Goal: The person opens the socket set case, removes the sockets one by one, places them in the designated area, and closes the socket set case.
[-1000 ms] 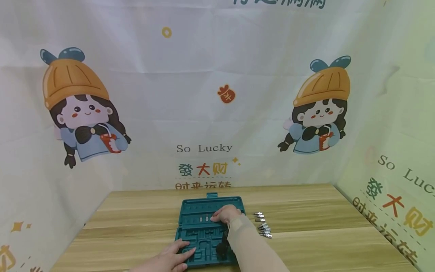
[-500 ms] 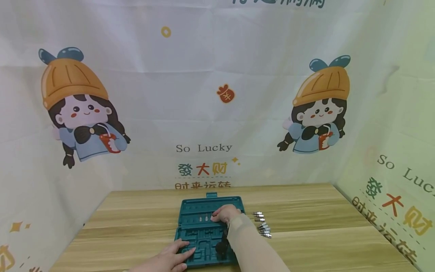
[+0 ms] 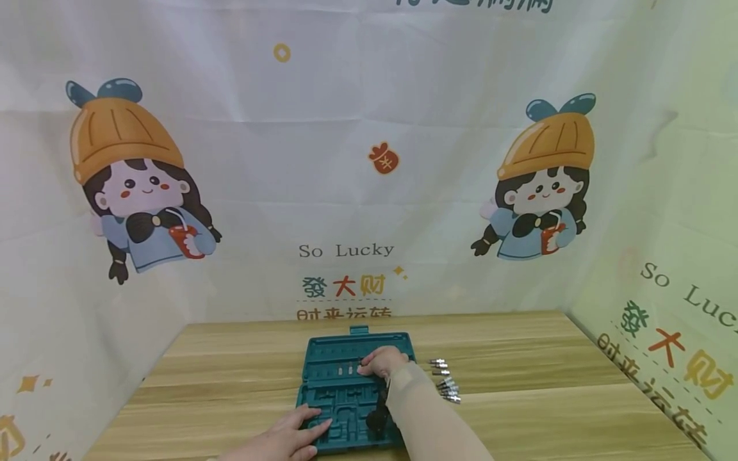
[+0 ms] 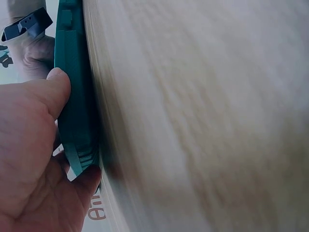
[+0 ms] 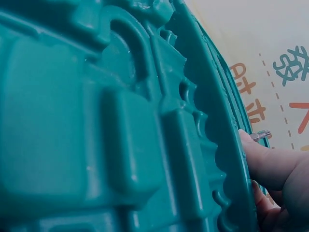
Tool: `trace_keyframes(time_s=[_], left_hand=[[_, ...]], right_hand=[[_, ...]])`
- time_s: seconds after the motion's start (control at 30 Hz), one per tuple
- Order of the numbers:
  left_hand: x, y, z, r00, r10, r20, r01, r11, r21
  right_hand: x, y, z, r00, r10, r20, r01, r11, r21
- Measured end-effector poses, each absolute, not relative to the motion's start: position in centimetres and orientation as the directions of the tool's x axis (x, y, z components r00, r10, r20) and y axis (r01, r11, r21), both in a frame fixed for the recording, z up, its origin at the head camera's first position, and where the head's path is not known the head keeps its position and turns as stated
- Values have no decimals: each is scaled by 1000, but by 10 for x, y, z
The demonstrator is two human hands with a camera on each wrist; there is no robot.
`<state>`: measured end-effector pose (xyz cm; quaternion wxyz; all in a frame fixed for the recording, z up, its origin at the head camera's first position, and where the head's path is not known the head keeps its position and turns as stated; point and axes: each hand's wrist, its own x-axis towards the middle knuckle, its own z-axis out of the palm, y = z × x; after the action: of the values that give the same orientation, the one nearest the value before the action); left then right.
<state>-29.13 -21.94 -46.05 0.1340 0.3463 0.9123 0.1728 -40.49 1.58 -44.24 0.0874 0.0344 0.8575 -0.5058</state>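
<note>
Case: teal plastic tool case (image 3: 346, 390) is lying open at lower centre of the head view, its moulded tray showing ribbed recesses.
Left hand: left hand (image 3: 288, 438) is resting flat, fingers straight, on the case's near left corner.
Right hand: right hand (image 3: 380, 362) is pinching a small metal bit (image 5: 260, 135) at the far row of slots.
Loose bits: bits (image 3: 445, 382) are lying just right of the case.
Open room: bare tabletop (image 3: 548, 384) is extending left and right to the cloth walls.

A wooden table (image 3: 548, 384) stands boxed in by pale cloth walls (image 3: 346, 160) — printed with cartoon girls (image 3: 132, 186).
</note>
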Motion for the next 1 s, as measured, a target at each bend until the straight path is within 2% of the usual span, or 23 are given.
trace_keyframes(time_s=[0.2,0.47,0.7,1.0], left_hand=[[-288,-219,-458,-742,657,-133,570,722,392],[-286,-218,-456,-759,632,-156,527,738,423],[-285,-219,-457,-756,636,-154,530,733,426],[-283,-218,-455,-774,611,-168,512,758,404]], right_hand=[[-403,14,-440,-978,-16,-207,173,489,-855],[-405,17,-448,-990,-27,-136,102,523,-846],[-404,23,-445,-987,-140,-84,8,471,-882],[-398,40,-437,-957,-283,-64,-53,387,-920]])
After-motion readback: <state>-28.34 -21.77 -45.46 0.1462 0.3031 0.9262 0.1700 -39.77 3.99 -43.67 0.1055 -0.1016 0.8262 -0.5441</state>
